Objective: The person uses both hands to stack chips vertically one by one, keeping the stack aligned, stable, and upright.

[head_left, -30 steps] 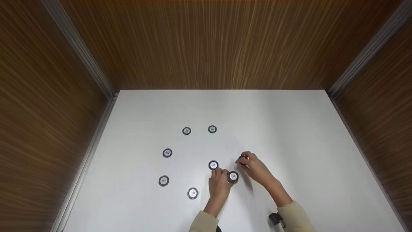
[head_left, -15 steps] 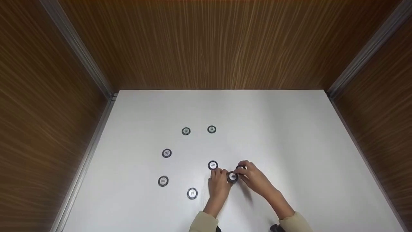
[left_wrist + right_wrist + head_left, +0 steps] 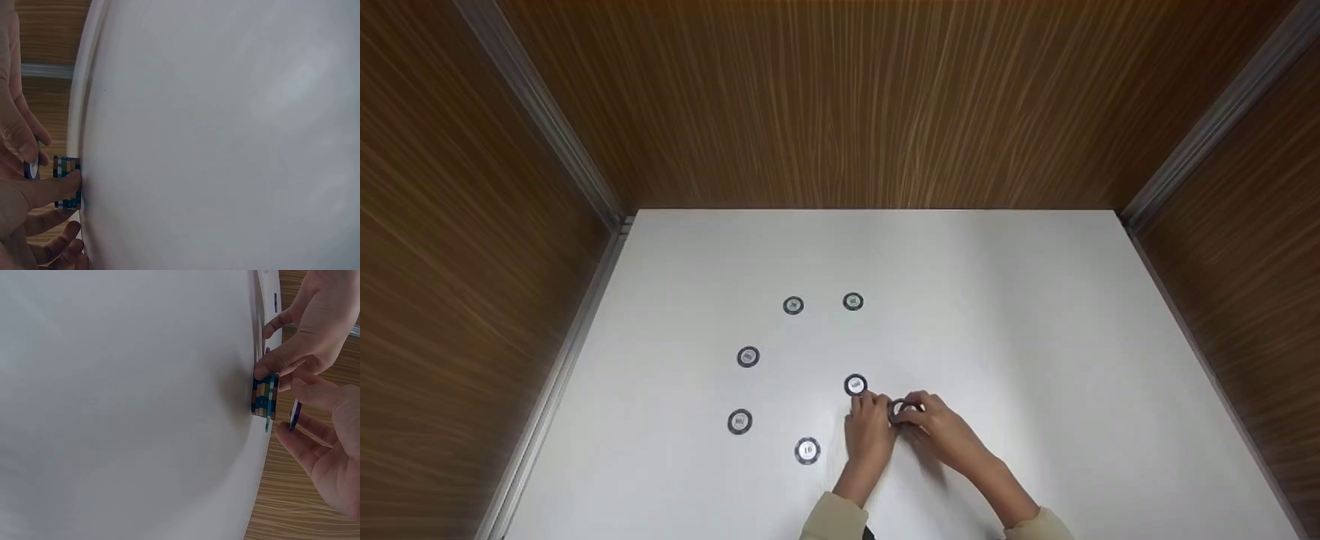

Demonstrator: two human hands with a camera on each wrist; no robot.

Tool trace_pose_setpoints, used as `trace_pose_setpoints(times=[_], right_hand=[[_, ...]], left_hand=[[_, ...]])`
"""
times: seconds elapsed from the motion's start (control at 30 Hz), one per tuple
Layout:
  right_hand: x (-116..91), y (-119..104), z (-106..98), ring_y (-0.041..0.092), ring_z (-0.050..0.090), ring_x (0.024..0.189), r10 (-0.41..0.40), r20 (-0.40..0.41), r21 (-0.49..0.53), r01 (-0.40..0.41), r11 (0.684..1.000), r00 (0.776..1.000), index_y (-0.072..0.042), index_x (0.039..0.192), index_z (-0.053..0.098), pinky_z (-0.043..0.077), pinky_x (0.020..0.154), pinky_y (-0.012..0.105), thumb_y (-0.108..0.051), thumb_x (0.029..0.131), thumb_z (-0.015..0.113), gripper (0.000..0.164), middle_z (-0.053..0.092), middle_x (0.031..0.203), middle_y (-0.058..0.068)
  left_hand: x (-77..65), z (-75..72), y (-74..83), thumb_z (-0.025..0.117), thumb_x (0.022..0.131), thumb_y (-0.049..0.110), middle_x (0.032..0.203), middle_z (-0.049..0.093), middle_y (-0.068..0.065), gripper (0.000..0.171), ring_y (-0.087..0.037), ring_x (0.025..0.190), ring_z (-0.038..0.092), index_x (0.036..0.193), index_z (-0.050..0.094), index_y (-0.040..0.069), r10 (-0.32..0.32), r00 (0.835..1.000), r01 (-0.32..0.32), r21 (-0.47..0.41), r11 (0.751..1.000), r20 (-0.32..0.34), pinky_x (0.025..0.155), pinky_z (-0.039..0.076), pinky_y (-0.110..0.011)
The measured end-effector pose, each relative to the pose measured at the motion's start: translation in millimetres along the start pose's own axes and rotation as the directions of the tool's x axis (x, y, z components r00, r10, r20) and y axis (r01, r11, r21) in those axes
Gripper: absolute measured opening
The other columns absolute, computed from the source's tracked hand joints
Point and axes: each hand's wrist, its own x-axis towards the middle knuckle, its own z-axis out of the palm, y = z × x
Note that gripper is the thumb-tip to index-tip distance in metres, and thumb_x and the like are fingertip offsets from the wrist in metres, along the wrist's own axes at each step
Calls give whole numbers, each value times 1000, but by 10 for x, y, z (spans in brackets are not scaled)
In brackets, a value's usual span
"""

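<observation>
My left hand (image 3: 870, 435) grips a short stack of poker chips (image 3: 263, 399) standing on the white table, thumb on one side and fingers on the other. Coloured bands show along the stack's edge in both wrist views. Just over it, my right hand (image 3: 949, 435) pinches a single poker chip (image 3: 295, 414) between thumb and fingers. A gap shows between this chip and the stack in the right wrist view. Right at my left fingertips lies a dark-rimmed chip (image 3: 856, 385) with a pale centre.
Several single chips lie spread to the left: one chip (image 3: 808, 451) near the left wrist, another chip (image 3: 740, 421) farther left, and a green-centred chip (image 3: 793, 305) toward the back. Brown wood-grain panels (image 3: 840, 105) enclose the table's back and sides.
My right hand has brought its chip left and nearer to me, from beside the stack to just over it. My left hand has stayed at the stack.
</observation>
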Motion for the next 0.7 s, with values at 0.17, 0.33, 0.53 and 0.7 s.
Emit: trace_pose_setpoints(times=[0.17, 0.33, 0.53, 0.7], right_hand=[[-13, -5, 28, 21, 54, 100, -11, 13, -11, 12, 1000, 1000, -16, 97, 70, 50, 81, 32, -7, 78, 69, 21, 53, 109, 5], [-13, 2, 51, 21, 53, 102, -14, 14, -36, 15, 999, 1000, -16, 98, 70, 49, 83, 32, -9, 78, 68, 21, 53, 110, 5], [9, 24, 63, 21, 52, 103, -23, 4, -62, 23, 998, 1000, -15, 100, 70, 49, 84, 31, -6, 77, 69, 25, 52, 110, 5], [55, 34, 76, 20, 54, 100, -44, -14, -74, 43, 996, 999, -13, 101, 69, 50, 81, 29, -3, 76, 70, 27, 53, 109, 5]], left_hand=[[5, -14, 6, 78, 69, 17, 97, 55, -6, 30, -22, 93, 49, 95, 65, 11, -11, 1000, 11, 4, 1000, 16, 60, 48, -31], [16, -13, 8, 76, 69, 14, 95, 55, -6, 29, -22, 92, 50, 95, 65, 11, -20, 1000, 20, -1, 1000, 25, 60, 48, -32], [12, -1, 6, 76, 71, 16, 95, 55, -7, 26, -23, 91, 50, 94, 65, 11, -16, 1000, 16, -3, 1000, 6, 59, 48, -33], [0, 12, 7, 77, 68, 16, 94, 56, -8, 27, -23, 89, 50, 91, 65, 10, 0, 999, 0, 1, 1000, -32, 57, 47, -33]])
